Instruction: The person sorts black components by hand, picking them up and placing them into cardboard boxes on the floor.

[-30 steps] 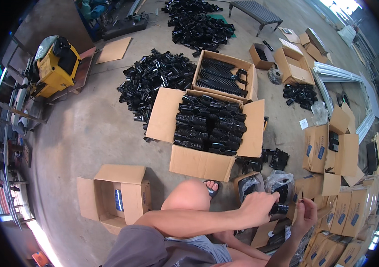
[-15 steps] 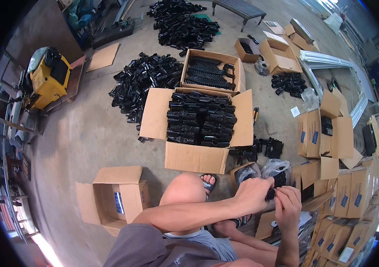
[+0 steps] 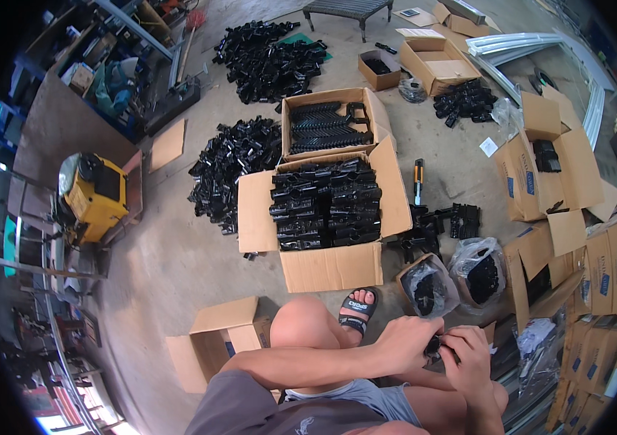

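Above my right thigh, my two hands meet around a small black part (image 3: pixel 432 348), perhaps plastic. My left hand (image 3: pixel 408 344) is closed on its left side, and most of the part is hidden behind the fingers. From the right, my right hand (image 3: pixel 469 355) has its fingertips pinched at the same part. Just beyond the hands stand a small carton lined with a plastic bag (image 3: pixel 428 288) and a see-through plastic bag (image 3: pixel 479 274), both with small black pieces inside. Straight ahead, an opened carton (image 3: pixel 330 267) holds stacked rows of black clamp-like parts (image 3: pixel 326 206).
Behind it another carton (image 3: pixel 384 127) holds black parts. Heaps of black parts (image 3: pixel 236 170) lie on the floor. An orange-and-black tool (image 3: pixel 419 181) lies right of the cartons. An opened carton (image 3: pixel 192 348) stands at left, stacked cartons (image 3: pixel 609 272) at right, a yellow machine (image 3: pixel 97 197) far left.
My view has swung, so the cartons and heaps sit differently in it. My hands have come away from the plastic bags, closer to my body, still together on the black part.
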The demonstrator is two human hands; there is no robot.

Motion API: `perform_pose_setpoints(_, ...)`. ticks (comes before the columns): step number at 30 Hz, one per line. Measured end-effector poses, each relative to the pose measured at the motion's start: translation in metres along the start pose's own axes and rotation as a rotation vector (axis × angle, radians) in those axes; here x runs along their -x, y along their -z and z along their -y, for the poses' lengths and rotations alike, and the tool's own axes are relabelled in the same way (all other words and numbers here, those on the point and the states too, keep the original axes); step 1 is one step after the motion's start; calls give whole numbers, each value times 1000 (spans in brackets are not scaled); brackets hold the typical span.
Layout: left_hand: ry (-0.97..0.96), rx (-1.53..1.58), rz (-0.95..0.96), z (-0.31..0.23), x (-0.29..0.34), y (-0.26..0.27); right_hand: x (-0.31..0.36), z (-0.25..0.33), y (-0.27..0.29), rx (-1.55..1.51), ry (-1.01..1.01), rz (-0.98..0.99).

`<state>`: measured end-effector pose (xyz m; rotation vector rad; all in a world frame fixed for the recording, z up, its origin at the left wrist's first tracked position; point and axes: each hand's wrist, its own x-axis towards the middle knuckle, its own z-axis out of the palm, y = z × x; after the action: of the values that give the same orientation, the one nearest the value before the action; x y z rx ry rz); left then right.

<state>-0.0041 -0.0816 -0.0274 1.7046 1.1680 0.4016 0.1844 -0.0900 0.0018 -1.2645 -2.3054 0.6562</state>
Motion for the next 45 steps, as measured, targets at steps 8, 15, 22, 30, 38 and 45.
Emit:
perform_pose_setpoints(8,75,-46,45,2,-11,2,-1,-22,-12,-153,-67,-1)
perform_pose_setpoints(15,128,-11,152,-3,-38,-2,-4,-46,5,-262,-150,108)
perform_pose_setpoints(22,206,29,200,-3,-65,-4,-16,-69,11,-309,-210,102)
perform_pose_setpoints(30,158,59,176,10,-85,-15,-19,-90,13,-278,-226,158)
perform_pose_setpoints(38,140,-18,106,15,-78,-21,-17,-85,8,-280,-200,150)
perform_pose_setpoints(45,31,-60,-28,19,-62,-21,-22,-64,8,-159,-25,93)
